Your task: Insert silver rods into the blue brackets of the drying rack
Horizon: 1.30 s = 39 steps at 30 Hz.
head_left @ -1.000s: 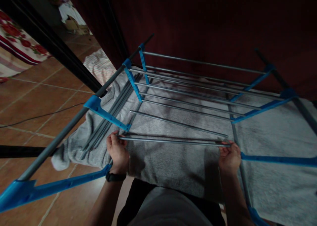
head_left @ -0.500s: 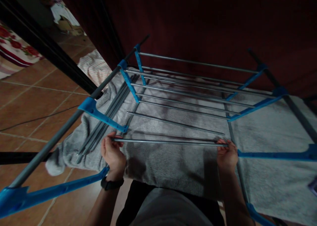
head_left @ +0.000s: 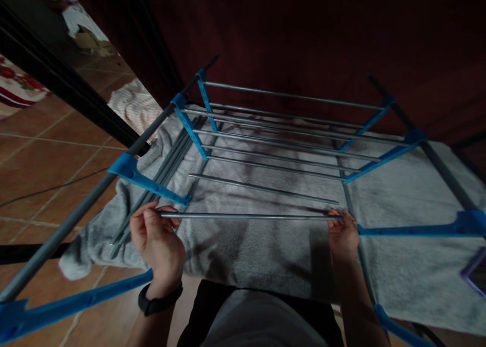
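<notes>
At the bottom edge are the person's pale top point(head_left: 261, 319) and dark legwear, with a black wristband point(head_left: 159, 300) on the left wrist. To the left, a blue arm point(head_left: 87, 299) reaches inward from the lower end of a thick grey pole and ends close to that wrist. The left hand point(head_left: 161, 248) pinches one end of a thin grey rod point(head_left: 246, 216) between thumb and fingers, its palm partly turned up. The right hand point(head_left: 343, 238) pinches the opposite end with its fingertips, so the rod runs nearly level between the two hands, above a grey blanket point(head_left: 266, 258). Just beside the right hand is the inner end of another blue arm, the near right bracket point(head_left: 410, 230); past it, at the right edge, a purple-edged object point(head_left: 473, 276) is cut off by the view. A little beyond the left hand, the middle left bracket point(head_left: 152, 185) slants in from the left pole point(head_left: 72, 225). Behind the held piece, a loose rod point(head_left: 261, 188) lies slightly askew, its ends apart from the brackets, while a bundle of rods point(head_left: 161, 172) rests on the blanket at the left. Farther off, several crossbars point(head_left: 284, 144) span the blue brackets on both sides of the frame. At the back rises a dark red surface point(head_left: 304, 43), and at the far left a cardboard box point(head_left: 86, 40) sits near white cloth on the tiled floor point(head_left: 41, 154)
</notes>
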Motion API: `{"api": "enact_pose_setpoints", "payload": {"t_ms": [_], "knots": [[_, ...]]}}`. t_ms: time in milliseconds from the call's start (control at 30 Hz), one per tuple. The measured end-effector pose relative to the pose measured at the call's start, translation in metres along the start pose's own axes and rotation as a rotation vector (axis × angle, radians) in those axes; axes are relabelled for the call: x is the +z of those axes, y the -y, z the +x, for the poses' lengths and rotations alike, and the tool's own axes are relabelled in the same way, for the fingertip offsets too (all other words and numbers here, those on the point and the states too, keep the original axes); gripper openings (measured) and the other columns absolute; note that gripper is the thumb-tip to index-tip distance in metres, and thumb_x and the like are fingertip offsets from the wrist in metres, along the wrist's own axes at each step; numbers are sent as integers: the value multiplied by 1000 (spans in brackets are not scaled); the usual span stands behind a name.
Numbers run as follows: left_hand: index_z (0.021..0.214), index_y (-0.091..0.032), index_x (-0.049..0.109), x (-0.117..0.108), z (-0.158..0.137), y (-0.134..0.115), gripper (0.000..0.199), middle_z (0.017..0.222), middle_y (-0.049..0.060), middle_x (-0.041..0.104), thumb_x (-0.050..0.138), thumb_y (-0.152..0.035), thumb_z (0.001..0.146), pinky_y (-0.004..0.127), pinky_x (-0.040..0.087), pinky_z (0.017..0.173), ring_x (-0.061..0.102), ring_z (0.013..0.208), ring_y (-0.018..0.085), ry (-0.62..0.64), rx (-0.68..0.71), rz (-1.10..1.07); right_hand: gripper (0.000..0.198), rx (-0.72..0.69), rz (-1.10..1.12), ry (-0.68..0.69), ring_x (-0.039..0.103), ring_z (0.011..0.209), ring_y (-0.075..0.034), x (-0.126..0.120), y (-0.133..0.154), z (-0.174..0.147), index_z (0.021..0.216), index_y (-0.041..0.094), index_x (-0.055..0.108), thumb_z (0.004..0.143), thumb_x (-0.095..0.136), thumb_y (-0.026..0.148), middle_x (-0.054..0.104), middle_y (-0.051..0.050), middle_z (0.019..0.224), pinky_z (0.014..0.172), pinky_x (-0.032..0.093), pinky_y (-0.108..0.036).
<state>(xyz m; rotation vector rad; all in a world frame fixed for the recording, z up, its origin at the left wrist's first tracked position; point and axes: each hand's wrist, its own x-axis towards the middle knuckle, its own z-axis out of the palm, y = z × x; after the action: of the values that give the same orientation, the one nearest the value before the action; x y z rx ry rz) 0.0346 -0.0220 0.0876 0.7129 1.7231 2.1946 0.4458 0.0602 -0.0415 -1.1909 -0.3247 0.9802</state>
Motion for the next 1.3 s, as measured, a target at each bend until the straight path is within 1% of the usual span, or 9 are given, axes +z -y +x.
{"api": "enact_pose_setpoints", "payload": {"t_ms": [167, 333, 467, 667, 767, 967, 1100, 1233, 1300], "knots": [[102, -22, 61, 4, 0, -5, 17, 73, -3, 62, 58, -37, 97, 27, 35, 55, 48, 58, 12, 12, -5, -12, 20, -4, 20, 5, 70, 73, -12, 2, 1, -1, 95, 19, 63, 78, 71, 28, 74, -1, 81, 70, 57, -25], [97, -22, 62, 9, 0, -10, 12, 61, -6, 48, 61, -35, 96, 26, 32, 52, 49, 60, 13, -26, 45, -24, 22, 7, 17, 16, 70, 74, -13, 1, 0, 0, 94, 19, 63, 76, 71, 27, 73, -1, 80, 68, 56, -24], [93, -23, 62, 11, 1, -15, 12, 59, -7, 46, 62, -34, 95, 26, 33, 49, 46, 55, 11, -30, 80, -16, 24, 0, 14, 4, 70, 72, -12, 1, -1, 0, 96, 19, 64, 74, 73, 24, 73, 0, 83, 65, 56, -23], [85, -23, 63, 11, 4, -22, 17, 64, -8, 49, 71, -37, 87, 25, 35, 43, 40, 48, 7, -121, 65, 12, 26, -7, 16, -20, 69, 75, -11, 2, -2, 0, 92, 22, 64, 72, 81, 26, 70, 3, 88, 62, 55, -21], [84, -25, 65, 11, 3, -28, 16, 68, -7, 50, 74, -38, 85, 23, 35, 44, 43, 52, 6, -99, 62, -5, 25, -2, 14, 6, 70, 76, -12, 2, -1, -2, 92, 23, 65, 73, 81, 28, 72, 2, 87, 62, 54, -21], [95, -31, 68, 15, 1, -40, 9, 78, -4, 59, 66, -38, 92, 23, 37, 42, 49, 54, 9, -86, 226, 28, 26, 35, -11, 41, 69, 77, -12, 2, -1, -1, 98, 21, 67, 76, 75, 30, 74, -1, 84, 65, 55, -21], [106, -29, 69, 22, 6, -48, 21, 87, -2, 66, 59, -40, 90, 26, 40, 42, 61, 63, 14, -5, 228, -30, 27, 46, 18, 81, 71, 80, -14, 0, -2, 1, 101, 21, 67, 74, 68, 27, 75, -2, 83, 70, 57, -24], [102, -21, 68, 30, 16, -55, 32, 87, -2, 65, 64, -39, 77, 28, 37, 37, 58, 52, 13, 2, 306, -93, 29, 46, 23, 84, 71, 79, -14, -1, -4, 1, 101, 21, 67, 72, 67, 23, 74, -1, 83, 72, 57, -26], [102, -20, 64, 33, 18, -59, 37, 88, -3, 63, 69, -44, 75, 27, 36, 38, 56, 53, 11, 12, 283, -58, 28, 45, 23, 87, 71, 79, -14, -1, -5, 0, 101, 21, 67, 73, 70, 24, 73, 0, 83, 74, 58, -27]]}}
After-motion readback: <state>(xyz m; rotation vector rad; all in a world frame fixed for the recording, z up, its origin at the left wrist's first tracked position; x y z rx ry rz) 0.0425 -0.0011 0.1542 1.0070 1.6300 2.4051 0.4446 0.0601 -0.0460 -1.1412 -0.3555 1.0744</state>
